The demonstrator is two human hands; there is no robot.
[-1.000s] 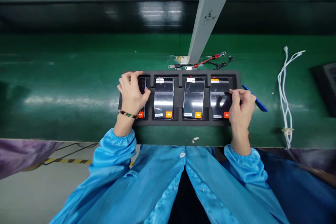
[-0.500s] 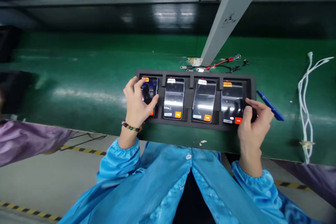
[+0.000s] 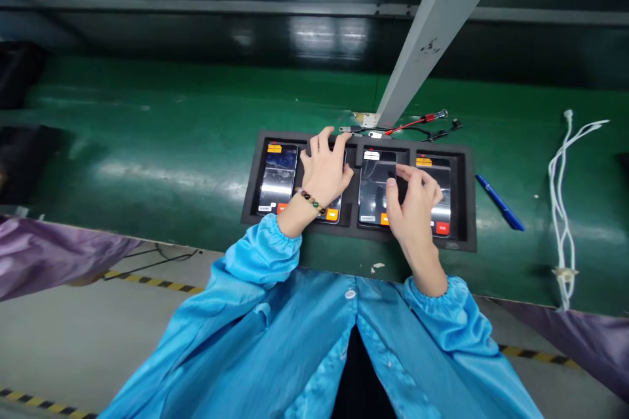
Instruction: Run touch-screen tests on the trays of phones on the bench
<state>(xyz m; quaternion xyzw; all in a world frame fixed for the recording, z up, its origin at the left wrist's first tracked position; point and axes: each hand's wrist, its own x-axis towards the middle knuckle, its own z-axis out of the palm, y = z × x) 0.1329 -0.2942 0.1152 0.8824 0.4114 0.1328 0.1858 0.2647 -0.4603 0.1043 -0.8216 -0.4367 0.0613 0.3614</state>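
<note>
Several smartphones lie screen up in a row inside a dark foam tray (image 3: 470, 203) on the green bench. My left hand (image 3: 322, 173), wearing a beaded bracelet, is spread over the second phone (image 3: 333, 215) and hides most of its screen. Left of it, the first phone (image 3: 278, 177) shows in full. My right hand (image 3: 413, 209) is at the right side of the third phone (image 3: 376, 190), thumb and fingers apart; contact with the phone cannot be made out. It partly covers the fourth phone (image 3: 443, 190), at the tray's right end.
Behind the tray lie short cables, one with a red part (image 3: 413, 123), by the foot of a grey post (image 3: 417, 39). A blue pen (image 3: 500, 201) and a white cord bundle (image 3: 560, 203) lie to the right. Dark boxes and another person's purple sleeve (image 3: 59, 252) are at left.
My left hand has moved right from the first phone to the second. My right hand has moved left from the fourth phone to the third. The third phone now sits straighter in its slot.
</note>
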